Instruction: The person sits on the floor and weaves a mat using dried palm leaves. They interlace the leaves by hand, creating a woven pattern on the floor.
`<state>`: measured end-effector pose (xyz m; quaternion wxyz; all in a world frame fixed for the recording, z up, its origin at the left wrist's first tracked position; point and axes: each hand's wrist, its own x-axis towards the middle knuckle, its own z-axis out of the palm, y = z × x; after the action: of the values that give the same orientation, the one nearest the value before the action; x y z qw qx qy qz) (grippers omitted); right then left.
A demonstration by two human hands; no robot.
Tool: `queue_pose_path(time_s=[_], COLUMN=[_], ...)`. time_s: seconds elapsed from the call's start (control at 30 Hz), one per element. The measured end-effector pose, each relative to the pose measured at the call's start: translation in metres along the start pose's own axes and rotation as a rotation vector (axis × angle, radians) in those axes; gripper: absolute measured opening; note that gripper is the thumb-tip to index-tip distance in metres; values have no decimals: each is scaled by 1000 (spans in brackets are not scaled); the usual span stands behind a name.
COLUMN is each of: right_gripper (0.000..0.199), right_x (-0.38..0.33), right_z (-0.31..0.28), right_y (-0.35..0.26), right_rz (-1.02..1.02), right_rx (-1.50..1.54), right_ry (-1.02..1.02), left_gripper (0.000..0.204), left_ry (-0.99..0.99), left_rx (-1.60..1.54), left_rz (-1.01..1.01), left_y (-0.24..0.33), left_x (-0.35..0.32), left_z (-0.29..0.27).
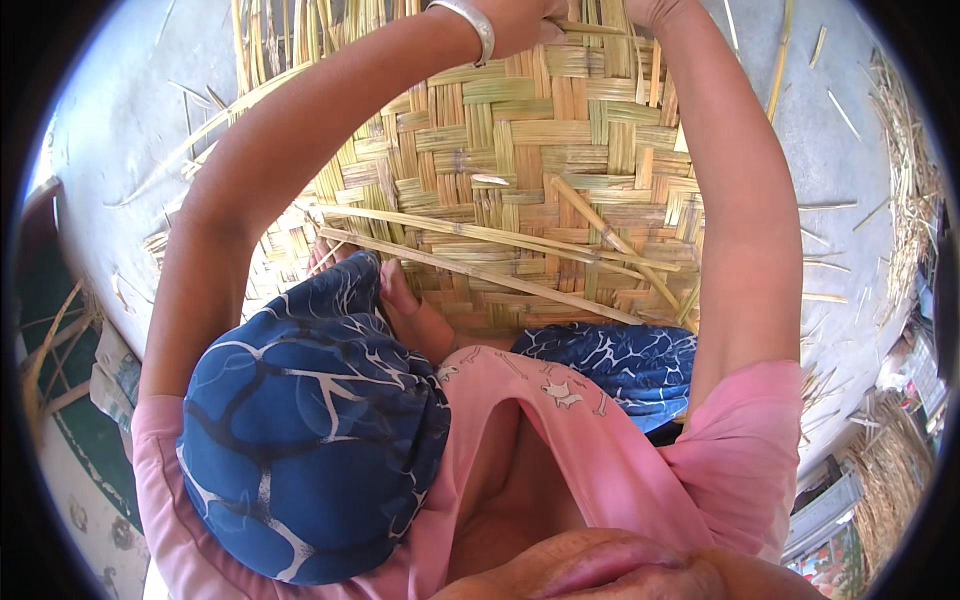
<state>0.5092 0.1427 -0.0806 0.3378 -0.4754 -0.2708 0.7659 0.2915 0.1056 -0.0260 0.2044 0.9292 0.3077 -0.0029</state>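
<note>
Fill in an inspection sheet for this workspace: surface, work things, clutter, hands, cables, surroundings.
Surface: grey floor, littered.
Work things: woven mat; loose strips lying across it.
Clutter: thin scraps scattered on the floor.
Hands: left hand, bracelet at its wrist, and right hand, both by the mat at the picture's top edge; partly cut off, grips unclear.
Cables: nothing seen.
Surroundings: dry stalks heaped at lower right.

From my head, the left wide fisheye camera looks steeply down, very near my pink short-sleeved cloth shirt (620, 440) in the lower part. Farther off, the view faces the flat mat of woven yellow-green plant strips (540, 130) before me.
</note>
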Motion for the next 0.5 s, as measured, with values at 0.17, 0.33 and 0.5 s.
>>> queue_pose_path(time_s=[0.17,0.33,0.5], right_gripper=[48,44,42], right_x=[-7,-2,2], right_z=[16,4,22], right_y=[-1,7,22], right_rz=[3,25,-280], right_rx=[-4,67,28], right_ry=[-1,-41,218], left_gripper=[22,16,13], left_ry=[153,163,217], left_rx=[-306,-796,-980], left_rz=[-314,-488,-498], left_y=[-9,-29,-46], left_x=[-6,7,12], left_z=[8,24,43])
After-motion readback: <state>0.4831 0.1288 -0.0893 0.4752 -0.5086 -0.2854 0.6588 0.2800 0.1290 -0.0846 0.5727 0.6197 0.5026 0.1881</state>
